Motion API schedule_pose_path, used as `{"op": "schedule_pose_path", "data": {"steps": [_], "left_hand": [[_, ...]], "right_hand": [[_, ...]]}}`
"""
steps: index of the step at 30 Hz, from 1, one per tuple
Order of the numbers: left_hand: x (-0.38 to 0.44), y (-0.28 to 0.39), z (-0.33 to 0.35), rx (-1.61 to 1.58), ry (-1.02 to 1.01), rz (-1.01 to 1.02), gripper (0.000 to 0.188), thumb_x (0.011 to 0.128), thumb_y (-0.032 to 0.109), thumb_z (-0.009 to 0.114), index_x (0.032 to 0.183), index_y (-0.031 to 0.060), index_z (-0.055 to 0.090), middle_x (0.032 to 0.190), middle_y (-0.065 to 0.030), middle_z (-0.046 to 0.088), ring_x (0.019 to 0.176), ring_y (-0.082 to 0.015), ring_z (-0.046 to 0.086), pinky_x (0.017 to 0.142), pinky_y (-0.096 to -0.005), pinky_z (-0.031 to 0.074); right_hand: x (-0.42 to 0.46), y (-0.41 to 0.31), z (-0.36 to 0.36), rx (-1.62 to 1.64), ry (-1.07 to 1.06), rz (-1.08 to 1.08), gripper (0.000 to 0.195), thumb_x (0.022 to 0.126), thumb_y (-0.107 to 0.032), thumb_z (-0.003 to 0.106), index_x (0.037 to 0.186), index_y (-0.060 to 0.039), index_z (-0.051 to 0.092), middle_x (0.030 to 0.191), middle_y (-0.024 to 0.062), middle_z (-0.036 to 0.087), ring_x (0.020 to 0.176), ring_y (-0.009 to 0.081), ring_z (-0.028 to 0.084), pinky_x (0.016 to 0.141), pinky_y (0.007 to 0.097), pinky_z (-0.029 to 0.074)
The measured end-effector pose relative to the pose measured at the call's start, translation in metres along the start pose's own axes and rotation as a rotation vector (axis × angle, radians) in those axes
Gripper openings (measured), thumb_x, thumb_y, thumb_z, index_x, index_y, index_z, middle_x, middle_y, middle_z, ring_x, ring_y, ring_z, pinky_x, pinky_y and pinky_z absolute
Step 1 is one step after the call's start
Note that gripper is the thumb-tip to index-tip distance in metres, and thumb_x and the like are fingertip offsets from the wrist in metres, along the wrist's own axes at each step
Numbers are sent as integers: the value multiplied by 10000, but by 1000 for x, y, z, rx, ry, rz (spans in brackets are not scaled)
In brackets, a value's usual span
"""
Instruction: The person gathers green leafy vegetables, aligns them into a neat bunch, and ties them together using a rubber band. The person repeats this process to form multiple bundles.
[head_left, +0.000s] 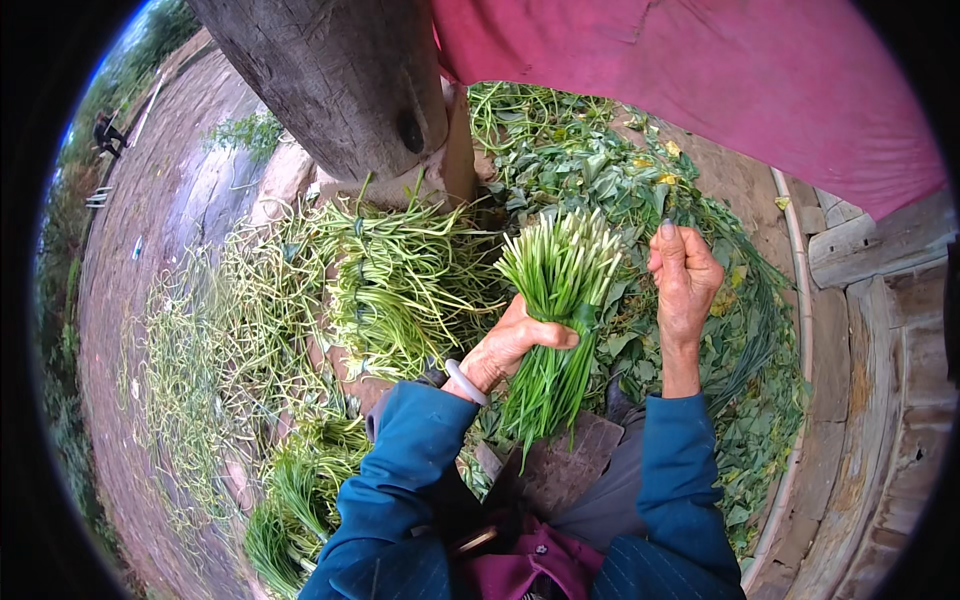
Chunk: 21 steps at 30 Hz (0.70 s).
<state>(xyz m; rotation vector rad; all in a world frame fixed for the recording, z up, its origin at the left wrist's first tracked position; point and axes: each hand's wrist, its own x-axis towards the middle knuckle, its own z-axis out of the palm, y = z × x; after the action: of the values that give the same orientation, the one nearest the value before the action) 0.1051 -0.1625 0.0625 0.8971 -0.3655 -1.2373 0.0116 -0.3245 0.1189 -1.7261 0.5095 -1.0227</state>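
My left hand (517, 341) grips a thick bunch of green chives (559, 270) around its middle, pale cut stem ends up and leaves hanging down. A dark green band lies around the bunch just above my thumb. To the right of the bunch, my right hand (682, 270) is raised with curled fingers and thumb up; whether something thin is between its fingers cannot be told. Left of the bunch lie tied bundles of long, thin green stems (397, 277). More tied chive bundles (277, 525) lie at the lower left.
A wooden post (337, 82) on a stone base stands ahead. Pink cloth (697, 75) hangs at the upper right. Loose leaves (600, 172) cover the ground ahead and right; loose stems (195, 337) spread left. A plank wall (832, 390) runs along the right. A distant person (109, 135) is at the far left.
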Motion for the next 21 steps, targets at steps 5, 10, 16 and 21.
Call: {"op": "schedule_pose_path", "data": {"steps": [5,10,16,21], "left_hand": [[0,3,5,-131,65,-9,582,562,-34,621,1135,-10,518,895,-40,592,768,-139,581,698,-264,504],[2,0,2,-117,55,31,603,556,-30,621,1147,-4,507,890,-33,583,775,-136,578,694,-267,504],[1,2,5,-90,66,-19,566,573,23,647,1124,19,514,912,-26,562,796,-125,541,733,-257,462],[3,-1,0,-78,76,12,602,558,-13,632,1147,5,510,898,-31,578,765,-133,569,691,-259,488]], "right_hand": [[-2,-11,3,118,-224,-96,128,842,-37,615,963,-5,645,865,24,569,697,72,535,577,201,441],[-4,-24,11,-275,-385,-338,315,723,47,669,1019,-45,615,987,48,548,779,125,569,629,249,477],[-1,-21,1,-292,-367,-348,303,700,54,679,972,-49,594,932,49,557,786,147,577,646,270,490],[3,-20,-6,-316,-470,-346,203,693,23,704,868,-27,615,881,58,557,779,180,579,668,301,496]]}}
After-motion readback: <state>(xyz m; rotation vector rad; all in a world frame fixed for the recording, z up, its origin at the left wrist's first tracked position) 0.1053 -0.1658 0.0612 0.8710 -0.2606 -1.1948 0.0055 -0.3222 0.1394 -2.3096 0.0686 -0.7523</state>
